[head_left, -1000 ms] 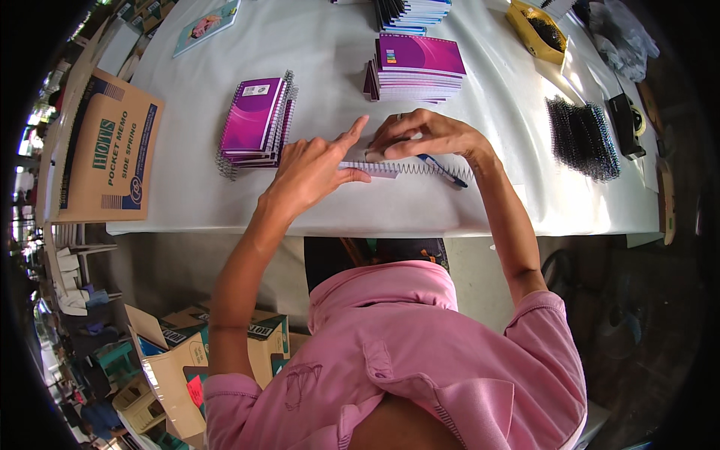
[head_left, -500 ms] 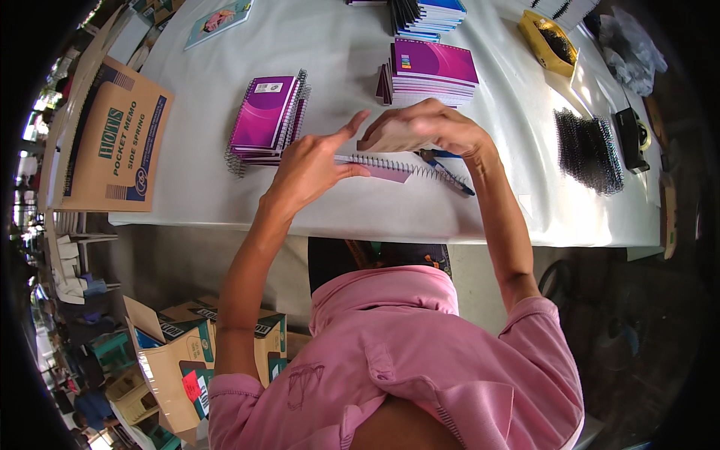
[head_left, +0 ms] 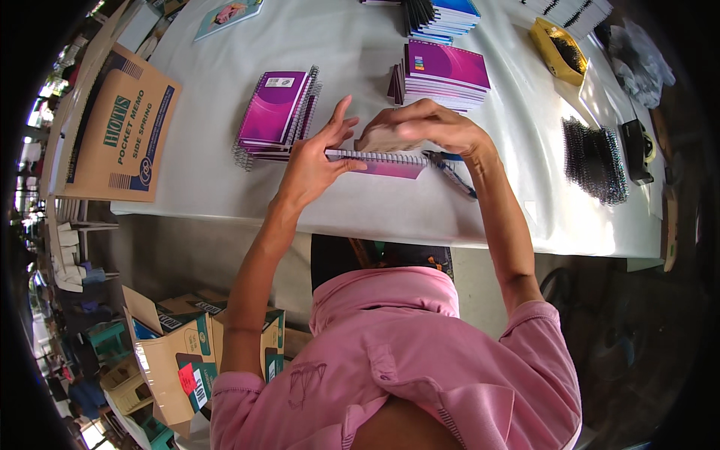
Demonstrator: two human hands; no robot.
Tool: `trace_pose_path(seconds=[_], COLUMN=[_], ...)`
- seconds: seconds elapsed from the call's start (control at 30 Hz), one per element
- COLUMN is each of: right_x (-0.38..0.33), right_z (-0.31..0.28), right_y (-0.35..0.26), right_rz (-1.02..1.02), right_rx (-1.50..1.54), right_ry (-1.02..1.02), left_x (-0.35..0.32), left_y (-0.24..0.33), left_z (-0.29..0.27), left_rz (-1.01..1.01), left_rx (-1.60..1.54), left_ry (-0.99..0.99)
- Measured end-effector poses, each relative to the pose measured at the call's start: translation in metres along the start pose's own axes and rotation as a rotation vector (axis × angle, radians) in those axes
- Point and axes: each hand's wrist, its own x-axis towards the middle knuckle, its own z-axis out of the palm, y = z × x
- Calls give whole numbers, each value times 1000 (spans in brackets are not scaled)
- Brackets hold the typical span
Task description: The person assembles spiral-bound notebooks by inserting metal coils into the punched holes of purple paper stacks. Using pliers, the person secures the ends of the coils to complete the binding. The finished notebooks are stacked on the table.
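Observation:
A purple notebook (head_left: 394, 169) stands tilted on its long side near the table's front. A dark wire spiral (head_left: 390, 157) runs along its upper edge. My left hand (head_left: 309, 161) grips the notebook's left end, thumb across the front cover, some fingers raised behind. Just above the spiral is my right hand (head_left: 435, 129), its fingers stretched leftward and partly bent, with a blurred part behind the edge. Whether it touches the spiral is hard to tell. Blue-handled pliers (head_left: 457, 178) lie beside the notebook's right end, below my right wrist.
Spiral-bound purple notebooks (head_left: 271, 112) are stacked at left, more purple notebooks (head_left: 450, 66) behind my right hand. Loose black spirals (head_left: 596, 161), a black tape dispenser (head_left: 637, 150) and a yellow container (head_left: 559, 51) are at right. A cardboard box (head_left: 124, 127) stands at the left edge.
The spiral's loose tail beyond the notebook's right end has drawn in leftward; the coil now lies along the notebook's edge. My right hand stays above it. The view has shifted slightly.

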Motion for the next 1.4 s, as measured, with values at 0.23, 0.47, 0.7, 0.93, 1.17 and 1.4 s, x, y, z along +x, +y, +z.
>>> trace_pose_path(seconds=[0.23, 0.47, 0.7, 0.93, 1.17, 1.4], right_x=[4, -72, -111, -102, -72, -75], right_z=[3, -37, 14, 71, 121, 93], right_y=[-3, -25, 17, 43, -12, -20], right_rz=[99, 135, 127, 117, -148, 140], right_rx=[-227, -429, -1366, -1187, -863, 75], right_ry=[23, 298, 716, 860, 770, 388], left_x=[-1, -6, -12, -8, -6, -9], left_y=[-1, -22, -26, 12, 33, 32], left_z=[0, -14, 4, 20, 36, 31], left_rz=[-47, -93, -21, 260, 445, 459], left_rx=[-117, -328, -267, 407, 840, 884], left_ry=[-3, -225, -55, 345, 443, 408])
